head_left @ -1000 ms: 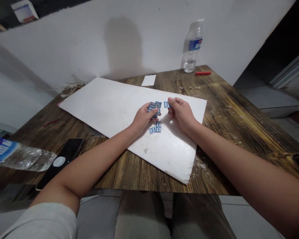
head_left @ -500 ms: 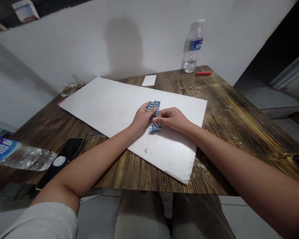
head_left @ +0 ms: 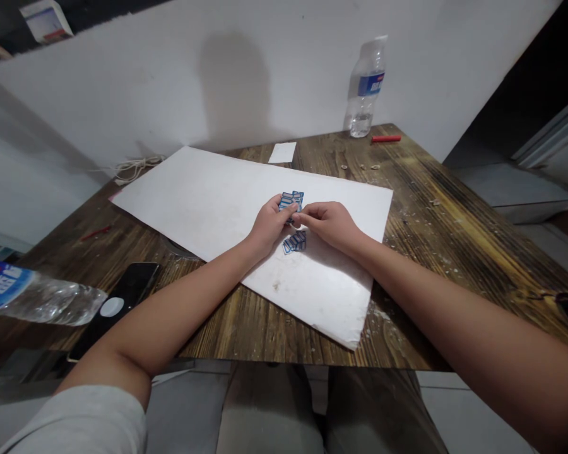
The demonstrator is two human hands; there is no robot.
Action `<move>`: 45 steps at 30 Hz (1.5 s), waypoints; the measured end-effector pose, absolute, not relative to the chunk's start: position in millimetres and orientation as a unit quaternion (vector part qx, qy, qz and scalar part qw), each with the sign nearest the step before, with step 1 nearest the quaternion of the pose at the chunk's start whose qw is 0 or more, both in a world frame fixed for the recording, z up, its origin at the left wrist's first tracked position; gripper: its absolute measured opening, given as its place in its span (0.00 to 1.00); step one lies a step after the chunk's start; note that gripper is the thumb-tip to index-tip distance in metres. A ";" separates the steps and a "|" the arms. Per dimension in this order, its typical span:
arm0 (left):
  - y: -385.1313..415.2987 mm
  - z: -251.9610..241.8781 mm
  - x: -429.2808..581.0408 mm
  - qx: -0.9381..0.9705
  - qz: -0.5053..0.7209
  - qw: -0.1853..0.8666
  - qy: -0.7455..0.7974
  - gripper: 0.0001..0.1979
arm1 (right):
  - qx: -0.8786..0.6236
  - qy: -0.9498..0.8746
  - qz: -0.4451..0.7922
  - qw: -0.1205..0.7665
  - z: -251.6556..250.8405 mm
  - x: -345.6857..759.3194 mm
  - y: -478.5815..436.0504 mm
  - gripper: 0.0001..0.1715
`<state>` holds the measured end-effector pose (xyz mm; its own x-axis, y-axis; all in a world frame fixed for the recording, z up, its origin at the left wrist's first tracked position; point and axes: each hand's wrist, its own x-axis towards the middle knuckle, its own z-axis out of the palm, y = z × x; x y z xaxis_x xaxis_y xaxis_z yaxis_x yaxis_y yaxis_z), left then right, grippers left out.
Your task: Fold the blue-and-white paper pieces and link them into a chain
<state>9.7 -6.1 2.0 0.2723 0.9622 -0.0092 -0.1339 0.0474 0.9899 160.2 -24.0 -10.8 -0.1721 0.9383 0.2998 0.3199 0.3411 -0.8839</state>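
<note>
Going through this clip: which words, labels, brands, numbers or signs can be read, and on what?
Nothing is legible. The labels on the upright water bottle and the lying water bottle are too blurred, as is the print on the carton. The blue-bordered stickers are too small to read.

Left hand (head_left: 267, 226): curled, fingers angled inward. Right hand (head_left: 330, 226): extended toward left, fingertips pinched, contact hard to judge.
</note>
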 end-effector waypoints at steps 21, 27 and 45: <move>-6.3 0.4 9.6 0.517 0.440 0.616 0.399 0.05 | -0.476 -0.601 0.397 0.505 -21.7 160.6 -12.9 0.18; -6.7 -0.1 10.2 0.510 0.446 0.614 0.404 0.05 | -0.475 -0.596 0.395 0.513 -21.2 160.5 -13.2 0.14; -6.8 1.0 12.3 0.503 0.449 0.617 0.407 0.05 | -0.449 -0.583 0.413 0.537 -21.3 159.6 -13.5 0.10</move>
